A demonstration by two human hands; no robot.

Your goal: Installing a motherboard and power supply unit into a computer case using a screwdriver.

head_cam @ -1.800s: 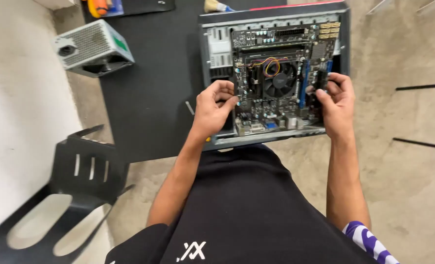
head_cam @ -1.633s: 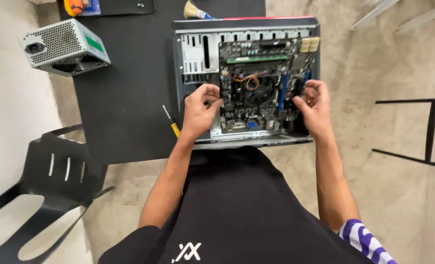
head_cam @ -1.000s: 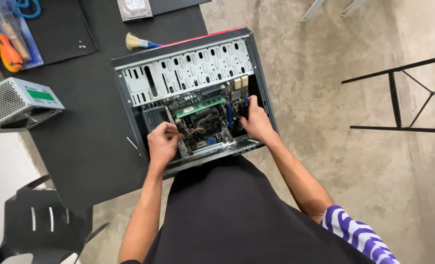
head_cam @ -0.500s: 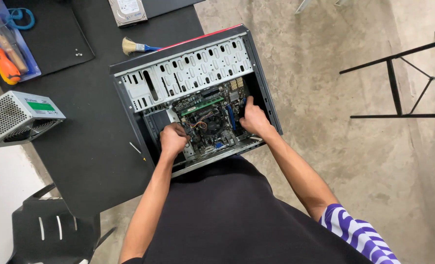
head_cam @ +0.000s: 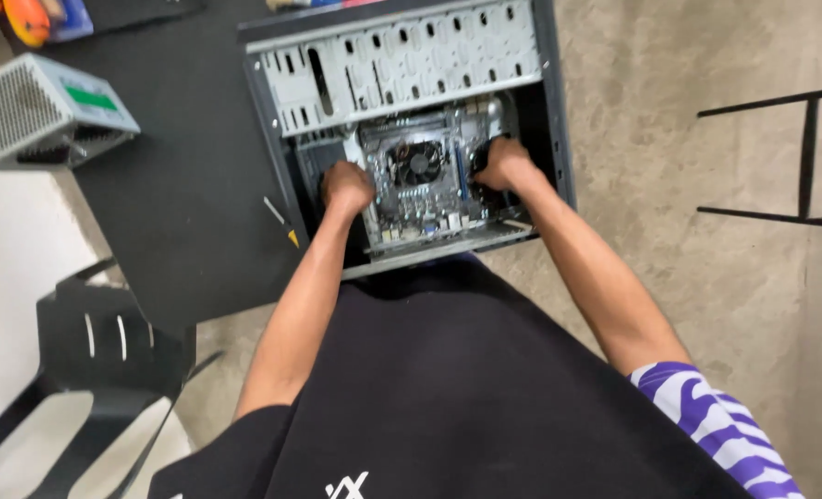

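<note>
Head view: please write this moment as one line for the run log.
left hand: on motherboard left edge | right hand: on its right edge | board: inside open computer case | screwdriver: on table

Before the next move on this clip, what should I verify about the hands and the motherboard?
1. Left hand on the motherboard's left edge: ok.
2. Right hand on its right edge: ok.
3. Board inside the open computer case: ok.
4. Board seated flat on its mounts: cannot tell.
5. Screwdriver lies outside the case on the black table: ok.
6. Power supply unit clear of the case: ok.
</note>
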